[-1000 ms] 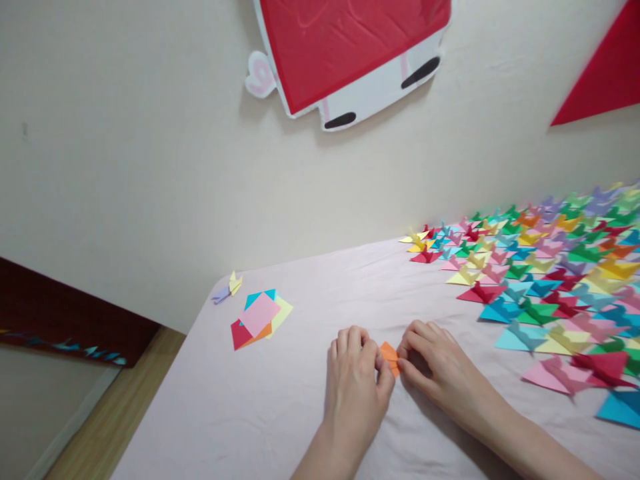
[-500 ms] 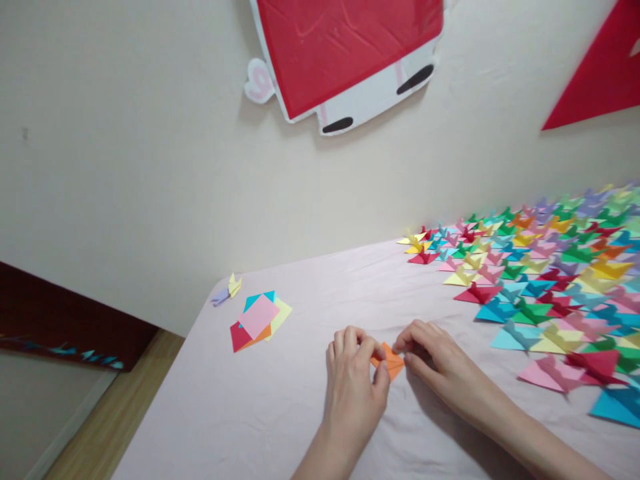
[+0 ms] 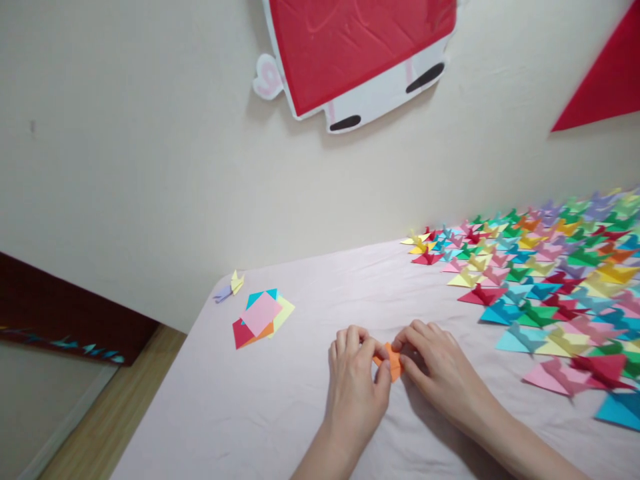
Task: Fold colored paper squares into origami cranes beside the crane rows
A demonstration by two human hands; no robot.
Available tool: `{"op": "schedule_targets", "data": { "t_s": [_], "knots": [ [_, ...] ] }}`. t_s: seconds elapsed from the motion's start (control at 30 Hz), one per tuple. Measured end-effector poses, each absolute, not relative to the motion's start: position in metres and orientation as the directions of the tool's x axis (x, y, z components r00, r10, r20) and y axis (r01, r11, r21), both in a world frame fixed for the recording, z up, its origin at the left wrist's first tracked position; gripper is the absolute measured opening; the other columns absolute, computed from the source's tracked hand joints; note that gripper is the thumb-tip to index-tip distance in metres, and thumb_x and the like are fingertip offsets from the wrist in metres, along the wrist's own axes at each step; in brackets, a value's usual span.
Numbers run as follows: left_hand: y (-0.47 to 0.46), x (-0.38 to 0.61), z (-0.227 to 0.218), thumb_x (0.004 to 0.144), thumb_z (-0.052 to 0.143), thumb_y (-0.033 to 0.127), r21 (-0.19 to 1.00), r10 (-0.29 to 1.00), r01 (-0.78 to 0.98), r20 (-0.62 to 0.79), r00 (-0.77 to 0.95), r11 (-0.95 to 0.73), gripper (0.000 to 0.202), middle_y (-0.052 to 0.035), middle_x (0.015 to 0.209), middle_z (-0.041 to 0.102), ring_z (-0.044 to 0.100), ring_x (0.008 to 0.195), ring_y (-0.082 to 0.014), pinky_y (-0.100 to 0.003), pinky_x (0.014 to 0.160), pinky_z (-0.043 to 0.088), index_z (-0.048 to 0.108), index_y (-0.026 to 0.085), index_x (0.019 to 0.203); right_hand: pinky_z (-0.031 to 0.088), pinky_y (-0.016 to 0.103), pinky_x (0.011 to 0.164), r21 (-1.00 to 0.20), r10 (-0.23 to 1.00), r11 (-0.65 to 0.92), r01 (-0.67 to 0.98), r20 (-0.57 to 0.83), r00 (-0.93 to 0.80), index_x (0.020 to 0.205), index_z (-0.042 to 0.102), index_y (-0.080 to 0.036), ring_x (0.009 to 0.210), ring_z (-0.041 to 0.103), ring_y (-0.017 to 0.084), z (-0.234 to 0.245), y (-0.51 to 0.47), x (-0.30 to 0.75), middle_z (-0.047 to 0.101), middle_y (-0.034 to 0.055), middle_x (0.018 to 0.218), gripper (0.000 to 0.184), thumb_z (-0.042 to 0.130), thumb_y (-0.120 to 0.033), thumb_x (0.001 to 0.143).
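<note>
A small piece of folded orange paper [image 3: 395, 364] lies low over the cloth-covered surface, between both hands. My left hand [image 3: 356, 373] pinches its left side with thumb and forefinger. From the right, my right hand [image 3: 431, 357] holds the opposite edge between thumb and fingertips. Creases show on the paper's visible part; the fingers cover its side corners. To the left of my hands is a loose pile of coloured paper squares [image 3: 262, 315], with a pink one on top.
Rows of coloured folded paper birds [image 3: 540, 313] fill the right side. A yellow and a purple folded piece [image 3: 236, 284] sit at the far left corner. The pale wall [image 3: 150, 167] rises behind the cloth, carrying a red and white decoration [image 3: 370, 53].
My right fingers have moved slightly inward over the orange paper, and its right corner is now folded or hidden under them. The whole view has shifted slightly.
</note>
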State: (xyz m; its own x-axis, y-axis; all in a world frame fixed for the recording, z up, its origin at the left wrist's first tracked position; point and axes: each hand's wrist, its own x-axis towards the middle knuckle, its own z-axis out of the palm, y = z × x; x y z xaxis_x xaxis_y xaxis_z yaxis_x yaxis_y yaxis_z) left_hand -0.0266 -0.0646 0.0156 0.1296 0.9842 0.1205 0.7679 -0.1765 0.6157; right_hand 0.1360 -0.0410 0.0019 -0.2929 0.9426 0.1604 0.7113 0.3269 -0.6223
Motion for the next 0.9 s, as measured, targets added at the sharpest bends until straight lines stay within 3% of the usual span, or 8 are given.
{"op": "schedule_targets", "data": {
  "t_s": [0.33, 0.63, 0.9],
  "knots": [
    [-0.064, -0.025, 0.012, 0.079, 0.058, 0.004, 0.621, 0.988, 0.770, 0.110, 0.104, -0.150, 0.020, -0.0021, 0.102, 0.053, 0.048, 0.101, -0.0231, -0.040, 0.087, 0.040, 0.058, 0.023, 0.084, 0.037, 0.036, 0.074, -0.672, 0.941, 0.316, 0.670, 0.134, -0.309, 0.084, 0.061, -0.023, 0.083, 0.055, 0.023, 0.002, -0.039, 0.139, 0.063, 0.0036, 0.084, 0.021, 0.048, -0.008, 0.076],
    [-0.064, -0.023, 0.015, 0.080, 0.059, 0.008, 0.626, 0.991, 0.769, 0.088, 0.100, -0.133, 0.014, -0.0029, 0.101, 0.054, 0.048, 0.101, -0.0238, -0.040, 0.087, 0.039, 0.058, 0.022, 0.083, 0.033, 0.034, 0.072, -0.594, 0.949, 0.314, 0.741, 0.174, -0.263, 0.081, 0.059, -0.023, 0.082, 0.054, 0.022, 0.007, -0.045, 0.128, 0.063, 0.0030, 0.085, 0.005, 0.057, -0.018, 0.081],
    [-0.065, -0.024, 0.014, 0.079, 0.057, 0.006, 0.622, 0.991, 0.772, 0.094, 0.091, -0.130, 0.017, -0.0023, 0.102, 0.055, 0.049, 0.102, -0.0231, -0.039, 0.088, 0.038, 0.059, 0.023, 0.083, 0.035, 0.035, 0.075, -0.664, 0.946, 0.306, 0.682, 0.134, -0.294, 0.083, 0.060, -0.022, 0.085, 0.054, 0.022, 0.004, -0.042, 0.135, 0.062, 0.0029, 0.085, 0.024, 0.047, -0.006, 0.072]
  ]
}}
